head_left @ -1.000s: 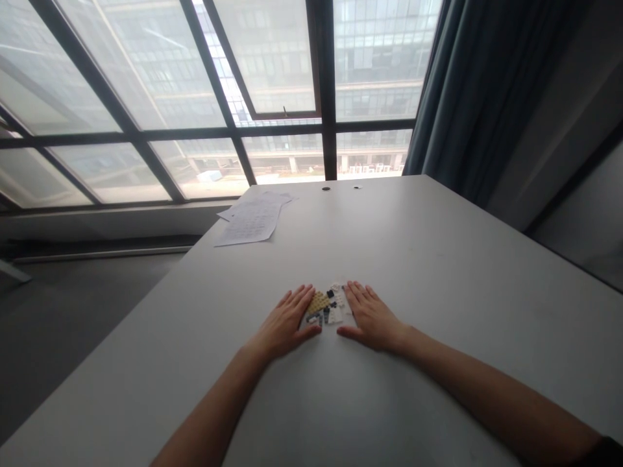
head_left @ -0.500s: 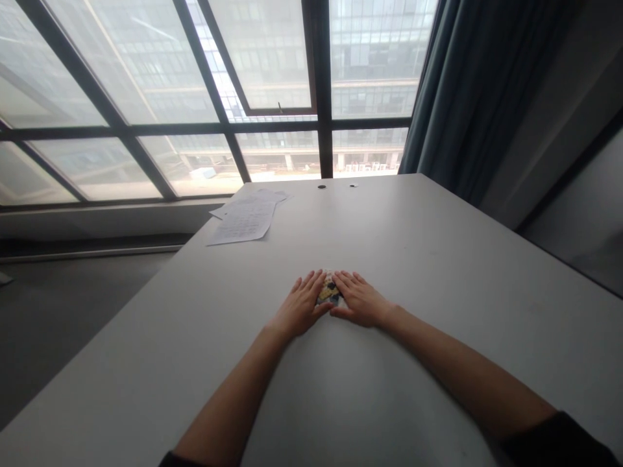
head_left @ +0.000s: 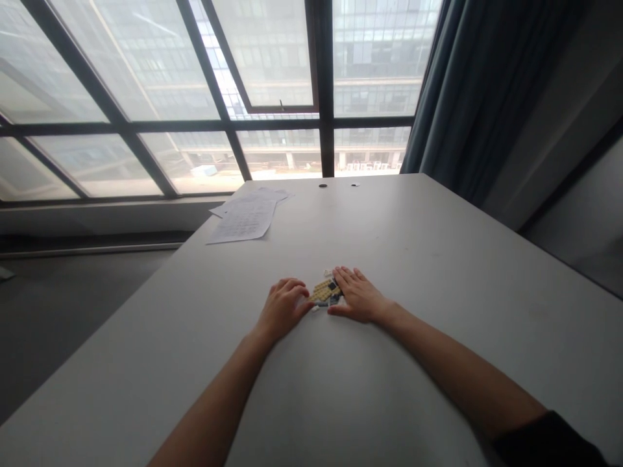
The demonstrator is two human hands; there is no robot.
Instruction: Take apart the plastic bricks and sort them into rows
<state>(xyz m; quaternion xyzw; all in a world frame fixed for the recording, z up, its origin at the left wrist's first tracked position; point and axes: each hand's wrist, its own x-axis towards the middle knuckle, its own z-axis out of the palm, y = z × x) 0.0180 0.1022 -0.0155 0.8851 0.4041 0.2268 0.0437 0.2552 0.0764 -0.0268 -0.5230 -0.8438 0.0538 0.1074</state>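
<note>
A small pile of toy-brick pieces [head_left: 323, 289], tan, grey, black and white, lies on the white table [head_left: 370, 389] between my hands. My right hand [head_left: 358, 296] rests over the pile's right side, its fingers stretched forward and the thumb apart, covering some pieces. At the left edge of the pile is my left hand [head_left: 284, 305], fingers bent and thumb apart, its fingertips beside the tan pieces. Nothing shows held in either hand.
Printed paper sheets [head_left: 246, 217] lie at the table's far left. Two small round holes [head_left: 322, 186] are near the far edge. Windows [head_left: 277, 152] stand beyond, and a dark curtain [head_left: 452, 97] hangs at the right.
My left hand has moved left, off the pile, and its fingers have bent. More of the tan, grey and white pieces now shows. My right hand has hardly moved.
</note>
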